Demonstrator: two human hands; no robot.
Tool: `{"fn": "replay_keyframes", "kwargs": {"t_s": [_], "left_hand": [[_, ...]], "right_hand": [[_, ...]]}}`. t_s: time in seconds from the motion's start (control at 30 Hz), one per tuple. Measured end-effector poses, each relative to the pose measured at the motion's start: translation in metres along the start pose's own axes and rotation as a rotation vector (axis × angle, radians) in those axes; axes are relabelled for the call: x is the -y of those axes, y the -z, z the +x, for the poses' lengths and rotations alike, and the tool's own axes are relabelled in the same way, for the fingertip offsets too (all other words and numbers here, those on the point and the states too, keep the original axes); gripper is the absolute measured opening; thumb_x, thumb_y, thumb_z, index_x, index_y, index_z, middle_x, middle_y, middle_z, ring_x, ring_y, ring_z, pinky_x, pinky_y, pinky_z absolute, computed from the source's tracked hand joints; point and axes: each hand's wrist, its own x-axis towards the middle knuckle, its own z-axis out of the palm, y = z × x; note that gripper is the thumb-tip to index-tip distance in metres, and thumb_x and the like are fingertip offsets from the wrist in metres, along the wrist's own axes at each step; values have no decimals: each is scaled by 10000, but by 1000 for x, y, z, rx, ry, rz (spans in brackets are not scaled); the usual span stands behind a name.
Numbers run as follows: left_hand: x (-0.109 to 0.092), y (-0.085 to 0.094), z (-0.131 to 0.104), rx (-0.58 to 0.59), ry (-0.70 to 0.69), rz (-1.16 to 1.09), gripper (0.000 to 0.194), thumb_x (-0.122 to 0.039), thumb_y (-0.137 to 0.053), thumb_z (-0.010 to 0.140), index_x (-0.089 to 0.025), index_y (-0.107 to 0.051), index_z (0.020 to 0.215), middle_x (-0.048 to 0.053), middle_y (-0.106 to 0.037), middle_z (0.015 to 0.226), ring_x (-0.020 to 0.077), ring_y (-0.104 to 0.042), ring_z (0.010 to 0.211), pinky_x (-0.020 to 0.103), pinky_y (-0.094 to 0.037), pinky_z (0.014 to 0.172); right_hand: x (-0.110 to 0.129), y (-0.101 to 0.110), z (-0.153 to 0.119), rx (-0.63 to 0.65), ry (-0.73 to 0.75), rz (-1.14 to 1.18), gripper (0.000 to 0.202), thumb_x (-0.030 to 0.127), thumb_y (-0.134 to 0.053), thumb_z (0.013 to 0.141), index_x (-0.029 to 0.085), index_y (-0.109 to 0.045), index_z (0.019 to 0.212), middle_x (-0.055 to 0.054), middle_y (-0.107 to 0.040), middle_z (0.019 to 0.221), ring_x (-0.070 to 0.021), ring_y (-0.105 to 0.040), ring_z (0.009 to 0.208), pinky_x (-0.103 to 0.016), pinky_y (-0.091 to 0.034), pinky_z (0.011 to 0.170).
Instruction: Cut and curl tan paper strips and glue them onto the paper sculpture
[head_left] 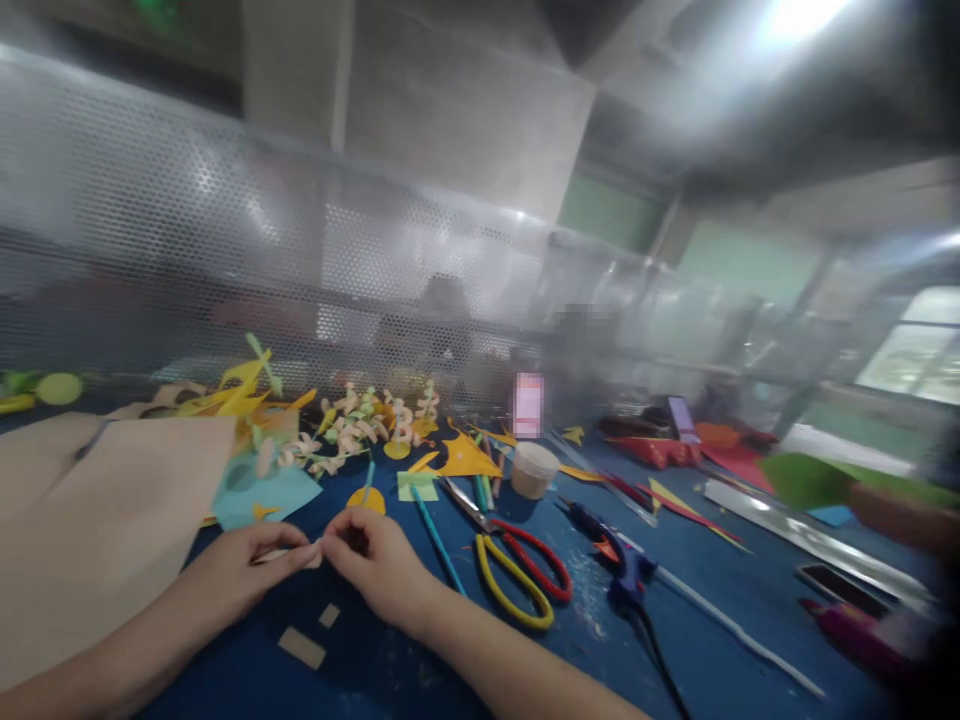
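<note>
Both my hands meet over the blue table (390, 660). My left hand (259, 565) is closed, pinching a small pale strip of paper (313, 556) between thumb and fingers. At the strip's other end my right hand (375, 560) is closed too, its thumb and fingertips pressed together on it. Two small beige paper pieces (302, 648) lie on the table just below my hands. Right of my right hand are scissors (517, 570) with one red and one yellow handle, blades partly open. A teal stick (437, 537) lies between the hand and the scissors.
A blue glue gun (619, 555) with a white glue stick and black cord lies right of the scissors. Behind stand a paper cup (534, 470) and a phone (528, 405). Curled paper pieces (352, 425) pile up at the back; large beige sheets (127, 500) cover the left. Another person's hand (896, 515) is far right.
</note>
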Motion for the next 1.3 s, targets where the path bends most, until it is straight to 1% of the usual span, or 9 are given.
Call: {"fn": "replay_keyframes", "kwargs": {"t_s": [0.03, 0.13, 0.27, 0.37, 0.5, 0.63, 0.83, 1.17, 1.3], "left_hand": [[-2, 1, -2, 74, -12, -32, 372, -537, -647, 571, -170, -656, 629, -3, -607, 579, 179, -543, 598, 219, -390, 539], [-8, 2, -7, 89, 7, -115, 358, -510, -630, 604, -154, -640, 638, -42, -510, 493, 120, -443, 473, 196, -291, 454], [-8, 2, -8, 98, 52, -172, 328, -473, -643, 612, -147, -608, 622, -102, -333, 400, 56, -234, 369, 197, -167, 408], [-6, 1, -8, 115, 73, -213, 328, -475, -636, 624, -151, -606, 656, -124, -247, 365, 45, -147, 350, 210, -111, 397], [-7, 3, -6, 149, 149, -301, 389, -551, -591, 631, -166, -558, 675, -136, -178, 345, 46, -96, 334, 222, -45, 381], [-7, 6, -5, 164, 186, -359, 399, -570, -583, 638, -181, -511, 686, -141, -181, 361, 42, -82, 335, 219, -19, 370], [-2, 5, -5, 188, 88, -286, 353, -490, -628, 651, -144, -583, 698, -130, -222, 378, 40, -113, 345, 218, -52, 362], [1, 5, -3, 215, 6, -220, 397, -504, -606, 668, -130, -641, 796, -119, -275, 387, 37, -146, 331, 210, -76, 361], [0, 3, -4, 214, 63, -284, 418, -566, -516, 709, -153, -576, 721, -120, -265, 396, 42, -209, 305, 178, -137, 329]], "right_hand": [[-1, 0, 0, 6, 2, 6, 71, 238, -538, 762, 174, -563, 745, 53, -458, 604, -81, -412, 535, -186, -328, 497], [-2, 0, 0, 32, 5, 22, 104, 266, -530, 774, 172, -551, 736, 51, -452, 591, -92, -412, 547, -200, -328, 513], [0, 1, -2, 54, 4, 36, 132, 292, -526, 780, 171, -539, 729, 53, -433, 581, -96, -402, 544, -211, -322, 519], [3, 2, -3, 56, -2, 47, 149, 309, -520, 785, 173, -528, 723, 54, -425, 573, -99, -402, 538, -216, -321, 518], [5, 2, -3, 62, -17, 73, 169, 332, -496, 798, 175, -510, 738, 52, -423, 569, -102, -412, 515, -226, -331, 511], [6, 2, -2, 61, -28, 87, 166, 327, -491, 798, 174, -502, 733, 48, -419, 573, -103, -409, 516, -230, -329, 510], [8, 1, -3, 48, -47, 91, 158, 308, -476, 798, 169, -492, 724, 52, -403, 541, -107, -398, 502, -234, -307, 496], [6, 3, 0, 46, -61, 123, 154, 302, -460, 802, 172, -472, 721, 54, -403, 540, -102, -388, 489, -234, -297, 489], [9, 2, -1, 67, -44, 124, 148, 287, -475, 795, 170, -482, 705, 53, -404, 544, -103, -384, 499, -232, -298, 492]]}}
